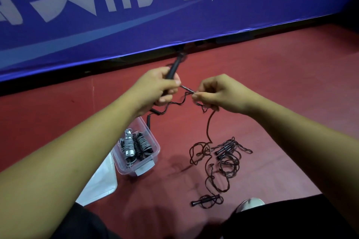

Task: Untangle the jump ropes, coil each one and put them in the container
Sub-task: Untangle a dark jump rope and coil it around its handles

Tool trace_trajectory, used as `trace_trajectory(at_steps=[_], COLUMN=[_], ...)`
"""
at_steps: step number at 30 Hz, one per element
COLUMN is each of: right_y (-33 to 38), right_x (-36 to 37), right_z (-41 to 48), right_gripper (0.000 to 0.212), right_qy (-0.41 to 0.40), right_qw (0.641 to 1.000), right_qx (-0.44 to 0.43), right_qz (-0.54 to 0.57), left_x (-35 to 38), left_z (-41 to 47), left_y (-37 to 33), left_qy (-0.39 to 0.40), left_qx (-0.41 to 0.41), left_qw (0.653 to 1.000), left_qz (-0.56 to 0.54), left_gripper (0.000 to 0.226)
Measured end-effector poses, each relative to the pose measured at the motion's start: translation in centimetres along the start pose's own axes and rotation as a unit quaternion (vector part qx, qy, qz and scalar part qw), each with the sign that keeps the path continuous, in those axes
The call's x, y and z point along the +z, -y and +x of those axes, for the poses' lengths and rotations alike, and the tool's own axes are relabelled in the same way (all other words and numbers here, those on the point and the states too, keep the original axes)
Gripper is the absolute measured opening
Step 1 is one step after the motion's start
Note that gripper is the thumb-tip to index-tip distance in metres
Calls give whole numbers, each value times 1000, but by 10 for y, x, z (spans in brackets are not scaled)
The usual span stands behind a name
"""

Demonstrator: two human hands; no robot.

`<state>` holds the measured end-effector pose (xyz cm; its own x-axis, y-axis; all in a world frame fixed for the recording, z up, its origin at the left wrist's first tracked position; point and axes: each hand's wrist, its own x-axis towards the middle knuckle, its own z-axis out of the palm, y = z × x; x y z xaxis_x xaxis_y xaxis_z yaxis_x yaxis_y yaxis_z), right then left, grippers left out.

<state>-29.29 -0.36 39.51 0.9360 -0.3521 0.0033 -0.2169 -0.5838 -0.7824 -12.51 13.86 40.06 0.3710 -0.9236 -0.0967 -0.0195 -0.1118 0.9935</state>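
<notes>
Jump ropes [221, 161] of dark cord lie tangled on the red floor [281, 93], just right of the clear plastic container [154, 142] (coiled grey and black ropes [136, 145] sit inside it). Above them, the left hand [155, 89] grips a black handle [172, 70]; the right hand [217, 93] pinches its thin cord [187, 89].
</notes>
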Motion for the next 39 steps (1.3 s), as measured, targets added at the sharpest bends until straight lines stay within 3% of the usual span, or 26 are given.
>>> trace_trajectory(at_steps=[4,9,11,12,14,15,16,19,21,24,29,33,35,39], right_y=[-33,-64,-61,-56,-43,-36,-31,-18,-9,4,-15,-63,-76,-74], right_x=[-10,-13,-11,-10,-9,-7,-4,8,13,13,7,-5,-9,-9], right_z=[-6,-14,-12,-10,-7,-5,-5,-2,2,6,-5,-21,-23,-18], right_gripper=[16,18,19,22,27,27,25,17,18,25,29,28,24,19], right_qy=[46,41,14,-2,-21,-19,-10,7,-12,-52,24,86,87,48], right_qw=[997,993,995,996,996,996,996,995,996,995,996,989,986,989], right_qx=[59,107,92,77,48,36,25,-1,-21,-34,23,119,139,136], right_qz=[-27,-36,-39,-46,-68,-78,-86,-102,-89,-79,-84,-28,29,31], left_x=[-23,-37,-38,-41,-47,-46,-41,-10,10,19,3,-22,-32,-37], left_z=[8,10,15,16,14,12,9,-1,-2,-2,1,7,9,15], left_y=[-3,20,28,31,35,38,39,38,37,35,32,34,38,45], left_qy=[-102,-159,-203,-225,-226,-207,-178,-77,-21,33,-41,-131,-157,-181], left_qx=[8,-35,-62,-85,-141,-148,-137,-70,-51,-43,-56,-55,-60,-81], left_qw=[982,977,977,966,918,910,923,986,997,997,994,969,966,966], left_qz=[-157,-141,-21,90,295,327,312,130,58,53,-83,-203,-198,-168], left_gripper=[23,23,18,12,9,12,12,4,6,6,17,19,17,18])
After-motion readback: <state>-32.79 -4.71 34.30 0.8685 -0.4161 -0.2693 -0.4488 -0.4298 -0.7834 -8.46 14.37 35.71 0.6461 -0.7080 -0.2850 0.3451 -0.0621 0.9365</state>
